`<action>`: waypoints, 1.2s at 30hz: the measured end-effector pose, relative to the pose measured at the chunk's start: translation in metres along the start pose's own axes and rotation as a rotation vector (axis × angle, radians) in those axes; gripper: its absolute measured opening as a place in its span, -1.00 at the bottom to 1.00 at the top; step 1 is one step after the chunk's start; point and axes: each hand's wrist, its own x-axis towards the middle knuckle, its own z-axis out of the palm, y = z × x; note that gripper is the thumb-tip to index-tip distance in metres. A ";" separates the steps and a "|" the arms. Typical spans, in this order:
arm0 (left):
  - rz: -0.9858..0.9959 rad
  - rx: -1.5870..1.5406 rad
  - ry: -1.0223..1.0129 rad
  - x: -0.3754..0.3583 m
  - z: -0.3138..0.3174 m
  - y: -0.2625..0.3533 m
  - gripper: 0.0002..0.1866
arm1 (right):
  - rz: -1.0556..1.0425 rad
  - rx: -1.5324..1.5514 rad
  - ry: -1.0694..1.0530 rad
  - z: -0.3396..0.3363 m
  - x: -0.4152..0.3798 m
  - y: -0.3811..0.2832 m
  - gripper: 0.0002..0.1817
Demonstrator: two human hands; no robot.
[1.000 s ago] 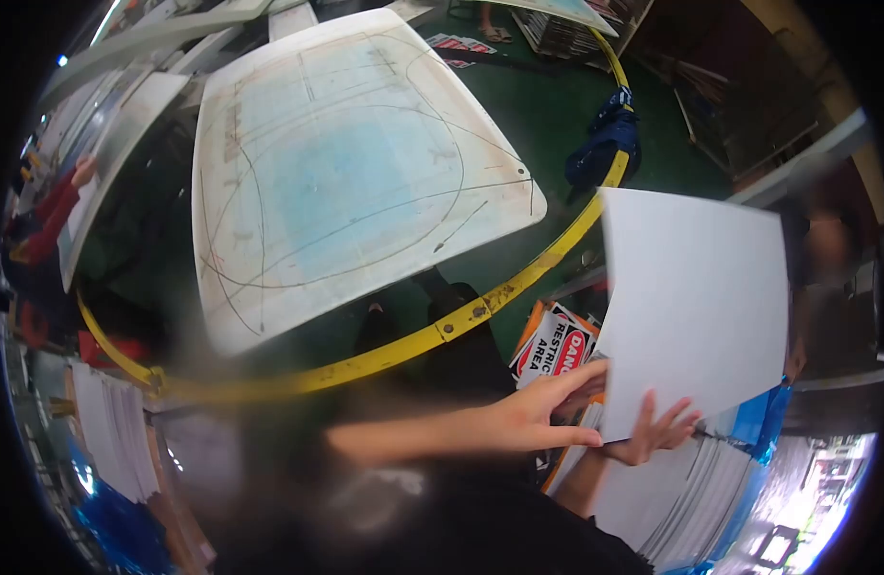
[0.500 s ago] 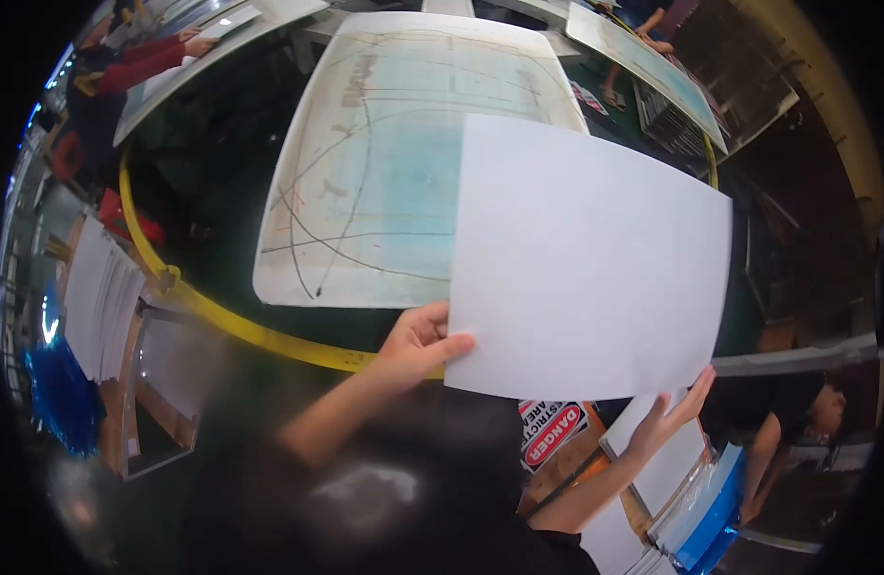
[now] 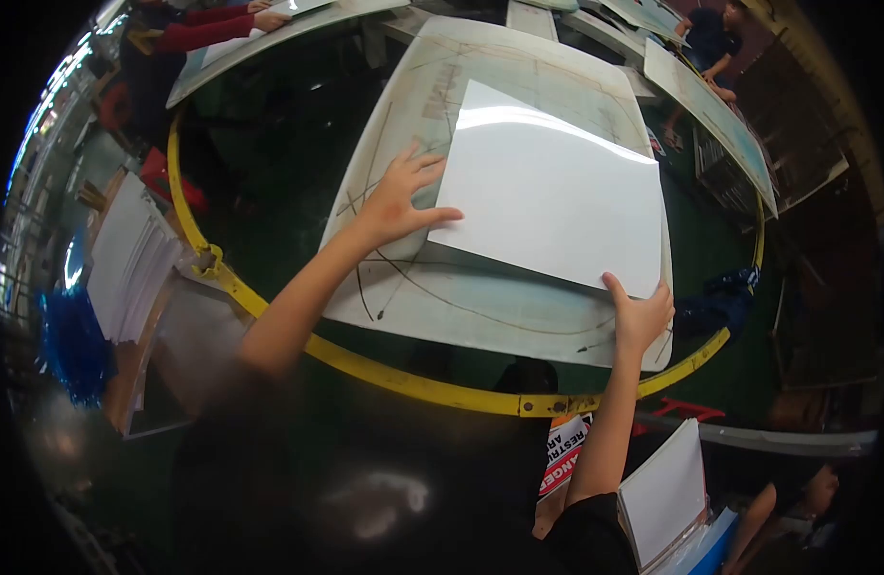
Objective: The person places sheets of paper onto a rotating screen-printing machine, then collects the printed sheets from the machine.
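Observation:
A large white sheet (image 3: 557,192) lies over the pale, stained board (image 3: 499,335), tilted a little, with a bright reflection along its far edge. My left hand (image 3: 401,203) is at the sheet's left edge, thumb over its surface and the other fingers spread beyond the edge. At the near right corner, my right hand (image 3: 641,311) grips the sheet between thumb and fingers. Dark curved lines show on the board around the sheet.
A yellow curved rail (image 3: 413,388) runs around the board. Stacks of white sheets (image 3: 126,254) stand at left, more (image 3: 664,494) at lower right beside a red-and-white sign (image 3: 563,460). Other people work at upper left, upper right and lower right; further boards (image 3: 715,120) lie beyond.
Both hands have moved forward with the white sheet, which is now lower over the board. The left hand's fingers have spread. The view has shifted.

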 end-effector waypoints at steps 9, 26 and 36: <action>-0.020 0.426 -0.098 -0.001 0.001 -0.060 -0.12 | -0.035 -0.015 -0.005 0.015 0.005 -0.027 0.02; -0.181 0.421 -0.199 -0.005 0.000 -0.066 -0.08 | -0.014 0.009 -0.087 0.024 -0.001 -0.034 0.03; -0.221 0.447 -0.219 -0.010 0.003 -0.055 -0.06 | -0.020 -0.050 -0.125 0.029 0.003 -0.035 0.03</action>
